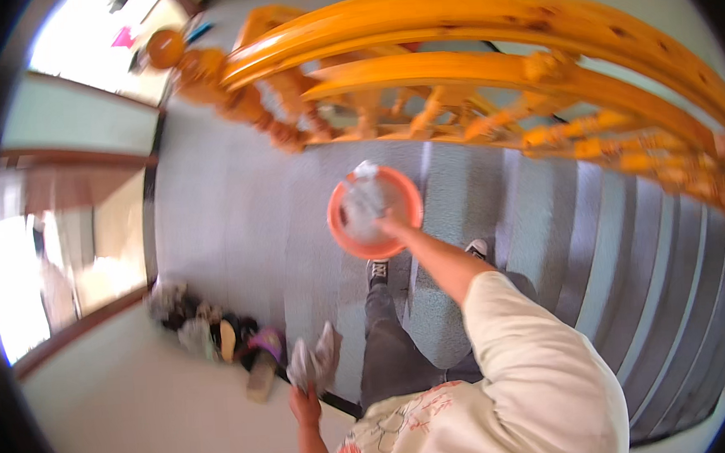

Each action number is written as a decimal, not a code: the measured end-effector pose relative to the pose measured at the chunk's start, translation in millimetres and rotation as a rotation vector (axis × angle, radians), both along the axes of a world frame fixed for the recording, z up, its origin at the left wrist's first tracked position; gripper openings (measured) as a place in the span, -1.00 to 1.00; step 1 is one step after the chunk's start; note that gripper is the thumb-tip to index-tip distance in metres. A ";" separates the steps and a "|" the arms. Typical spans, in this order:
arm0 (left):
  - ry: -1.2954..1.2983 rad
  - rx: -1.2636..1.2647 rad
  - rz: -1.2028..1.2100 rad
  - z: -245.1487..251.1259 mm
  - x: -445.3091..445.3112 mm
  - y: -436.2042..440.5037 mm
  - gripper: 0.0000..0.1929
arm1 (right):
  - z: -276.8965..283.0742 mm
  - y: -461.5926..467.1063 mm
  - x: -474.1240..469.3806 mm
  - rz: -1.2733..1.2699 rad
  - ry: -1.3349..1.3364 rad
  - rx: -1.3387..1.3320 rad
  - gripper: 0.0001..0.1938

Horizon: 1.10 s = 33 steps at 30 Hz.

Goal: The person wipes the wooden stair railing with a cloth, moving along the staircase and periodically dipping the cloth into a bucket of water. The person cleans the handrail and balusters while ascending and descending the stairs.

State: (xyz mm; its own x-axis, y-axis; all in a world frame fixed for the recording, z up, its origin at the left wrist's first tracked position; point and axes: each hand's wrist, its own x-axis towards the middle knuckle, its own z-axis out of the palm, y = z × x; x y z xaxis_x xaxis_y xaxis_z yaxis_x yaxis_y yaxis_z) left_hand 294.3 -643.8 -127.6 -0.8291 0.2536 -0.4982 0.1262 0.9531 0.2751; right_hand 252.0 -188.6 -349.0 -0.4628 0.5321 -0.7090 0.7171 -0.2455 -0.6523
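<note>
My left hand (305, 403) grips a bunched greyish-white cloth (311, 357), whose two ends stick up beside the wall. My right arm reaches forward and down, and my right hand (395, 224) is over the inside of an orange round bucket (340, 237). Blur hides whether its fingers are closed on the bucket's handle, on something inside or on nothing. Greyish contents (361, 205) fill the bucket, perhaps cloth or murky water. A whitish piece (366, 169) lies at its far rim. The bucket overlaps the toe of my dark shoe (377, 269) in view.
A varnished wooden banister (427, 67) runs along the far side. Grey carpeted stairs (589, 262) spread out to the right, and a flat grey carpeted floor (230, 203) extends left. Several shoes (229, 337) and bags line the wall at lower left. Bright doorways (17, 279) open at left.
</note>
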 end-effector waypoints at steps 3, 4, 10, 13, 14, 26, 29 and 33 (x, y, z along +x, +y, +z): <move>-0.002 0.122 0.085 11.6 11.6 4.0 -0.69 | -32.5 -14.4 -12.6 0.119 -0.056 0.071 -0.55; -0.033 0.088 0.082 14.5 10.9 6.3 -0.70 | -28.7 -18.7 -13.4 0.119 -0.073 0.104 -0.60; -0.065 0.200 -0.153 -6.2 -11.1 36.6 -0.74 | -11.8 -14.7 -5.0 0.157 -0.147 0.188 -0.62; -0.110 0.240 -0.304 25.8 -24.9 95.9 -0.77 | 23.8 -12.6 -23.3 0.307 -0.153 0.436 -0.71; -0.118 0.274 -0.421 28.4 -36.3 114.4 -0.78 | 29.3 -1.7 -11.6 0.291 -0.152 0.564 -0.73; 0.035 0.789 -1.011 75.5 -76.4 327.2 -0.61 | 260.9 30.5 167.5 0.002 -0.030 0.530 -0.78; -0.341 1.051 -0.683 119.2 -87.7 371.9 -0.63 | 291.2 33.9 167.0 0.177 -0.126 0.575 -0.76; -0.121 1.048 -0.881 169.7 -125.9 419.0 -0.60 | 347.1 38.1 134.6 -0.058 0.308 0.732 -0.49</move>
State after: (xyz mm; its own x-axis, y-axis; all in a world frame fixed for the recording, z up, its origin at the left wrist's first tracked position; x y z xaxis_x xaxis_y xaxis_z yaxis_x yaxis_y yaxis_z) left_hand 168.4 -224.8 42.1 -0.1653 0.9670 0.1939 0.4989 -0.0876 0.8622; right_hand 386.6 -150.4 -1.8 -0.5381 0.8428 -0.0143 0.4775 0.2908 -0.8291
